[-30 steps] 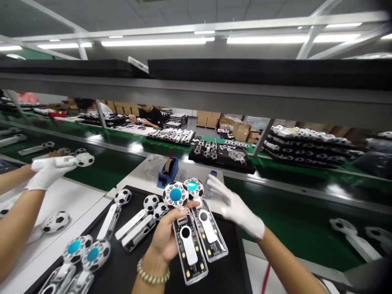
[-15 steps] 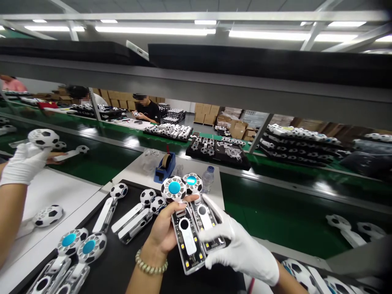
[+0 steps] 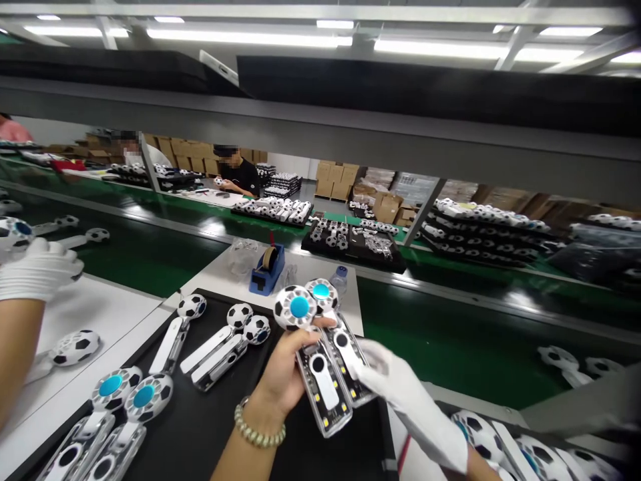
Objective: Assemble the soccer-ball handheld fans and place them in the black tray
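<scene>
Two fans point(image 3: 320, 347) with clear handles and soccer-ball heads are held side by side above the black mat point(image 3: 210, 427). The left hand point(image 3: 285, 374), bare with a bead bracelet point(image 3: 258, 431), is clamped around their handles from the left, thumb over the nearer one. The right hand point(image 3: 395, 387), in a white glove, touches the farther fan's handle from the right; its fingers seem closed on the edge, though blur makes that unsure. On the mat lie more fans point(image 3: 220, 347), some face down. Behind stand a blue tape dispenser point(image 3: 267, 268) and a small bottle point(image 3: 340, 277) on the table point(image 3: 225, 277), beside the green conveyor point(image 3: 451, 347). At far left a co-worker's gloved hand point(image 3: 37, 267) holds another fan.
</scene>
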Available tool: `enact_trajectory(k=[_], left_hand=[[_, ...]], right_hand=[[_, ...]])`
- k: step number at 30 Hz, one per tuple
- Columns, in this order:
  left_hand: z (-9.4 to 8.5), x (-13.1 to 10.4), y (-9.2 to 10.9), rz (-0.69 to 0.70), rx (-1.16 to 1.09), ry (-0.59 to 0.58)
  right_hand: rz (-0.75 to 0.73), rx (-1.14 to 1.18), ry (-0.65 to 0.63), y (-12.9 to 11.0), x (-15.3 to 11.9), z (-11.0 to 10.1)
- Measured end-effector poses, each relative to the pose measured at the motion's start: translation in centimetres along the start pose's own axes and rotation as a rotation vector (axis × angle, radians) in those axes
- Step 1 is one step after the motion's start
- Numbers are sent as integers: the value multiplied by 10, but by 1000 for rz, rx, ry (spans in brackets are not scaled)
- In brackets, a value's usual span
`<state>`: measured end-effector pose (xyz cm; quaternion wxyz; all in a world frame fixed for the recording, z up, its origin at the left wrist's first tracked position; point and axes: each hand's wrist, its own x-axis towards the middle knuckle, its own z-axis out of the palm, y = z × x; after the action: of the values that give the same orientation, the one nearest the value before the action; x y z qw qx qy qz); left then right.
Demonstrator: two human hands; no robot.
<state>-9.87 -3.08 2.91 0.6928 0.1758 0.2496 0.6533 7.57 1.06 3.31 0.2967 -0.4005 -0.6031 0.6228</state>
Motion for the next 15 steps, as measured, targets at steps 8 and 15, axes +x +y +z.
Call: enact_trajectory(k=[8, 15], left_hand=[[15, 2, -27, 134, 475, -125], [11, 3, -30, 266, 615, -180]], right_hand=[[250, 797, -95, 25, 9, -40], [-6, -286, 436, 59, 67, -100]])
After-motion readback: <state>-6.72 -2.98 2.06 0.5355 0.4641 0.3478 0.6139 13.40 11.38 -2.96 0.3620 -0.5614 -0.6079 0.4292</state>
